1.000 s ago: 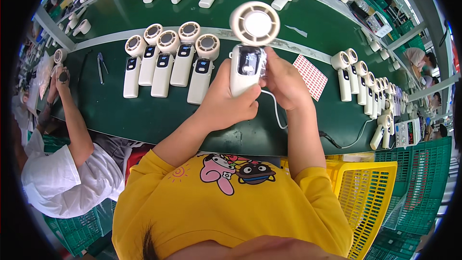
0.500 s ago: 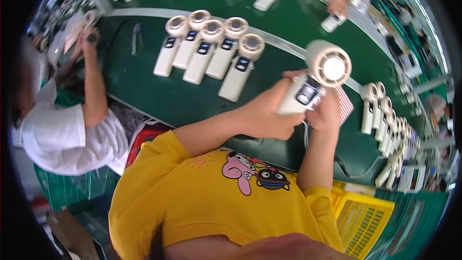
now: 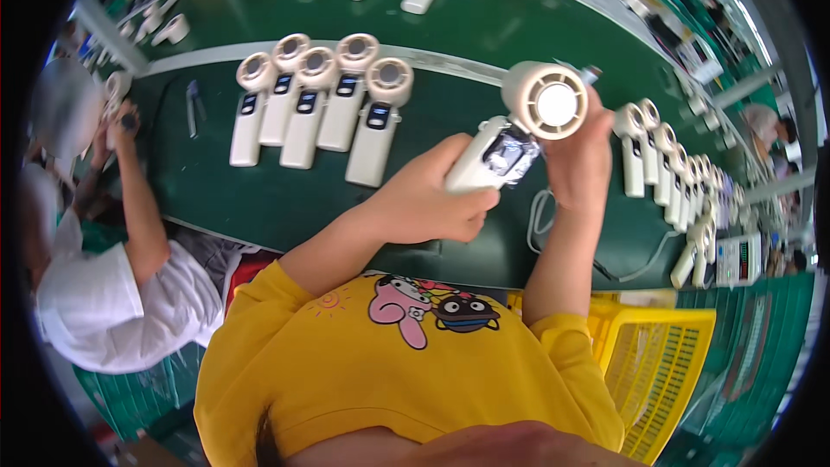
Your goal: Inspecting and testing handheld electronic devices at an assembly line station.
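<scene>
Hands meet at frame centre: left hand [image 3: 428,203] wraps the handle of a white fan [image 3: 519,134], right hand [image 3: 581,156] grips its round head, above bare green table [image 3: 259,199] near its front edge, right of five fans [image 3: 316,104].

thing: cream handheld fan [image 3: 519,134] | look: round ring head showing a bright white centre, slim handle with a glossy dark panel on its face | state: being held in the air, not lying on the desk | pose: tilting, head up and to the right, handle slanting down-left | place: hovering above the green desk's near edge
</scene>
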A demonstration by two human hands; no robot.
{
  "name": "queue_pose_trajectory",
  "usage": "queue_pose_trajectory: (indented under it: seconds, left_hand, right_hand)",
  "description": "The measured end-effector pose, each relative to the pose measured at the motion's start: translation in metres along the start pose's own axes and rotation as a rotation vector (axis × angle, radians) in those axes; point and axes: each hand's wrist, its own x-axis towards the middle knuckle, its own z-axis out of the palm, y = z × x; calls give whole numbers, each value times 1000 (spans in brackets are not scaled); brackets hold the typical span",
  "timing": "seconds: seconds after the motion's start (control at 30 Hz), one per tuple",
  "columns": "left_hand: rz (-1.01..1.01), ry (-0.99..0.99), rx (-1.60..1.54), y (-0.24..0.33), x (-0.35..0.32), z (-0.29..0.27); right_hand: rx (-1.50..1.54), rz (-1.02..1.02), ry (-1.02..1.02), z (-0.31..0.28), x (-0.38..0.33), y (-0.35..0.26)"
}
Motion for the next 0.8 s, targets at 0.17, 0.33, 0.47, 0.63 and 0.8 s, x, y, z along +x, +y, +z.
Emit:
queue_pose_trajectory:
  seconds: [0.17, 0.33, 0.47, 0.63, 0.8]
  left_hand:
    - [0, 38, 61, 7, -4, 1]
    - [502, 80, 892, -1, -4, -4]
    - [671, 93, 986, -4, -4, -4]
    - [361, 46, 584, -25, 4, -3]
    - [97, -215, 91, -10, 2, -2]
  right_hand:
    - [-261, -46, -115, -8, -3, -5]
    - [567, 433, -477, -40, 7, 3]
    - [836, 649, -544, -35, -1, 16]
    - [74, -30, -170, -2, -15, -9]
    - [-355, -293, -199, -12, -17, 9]
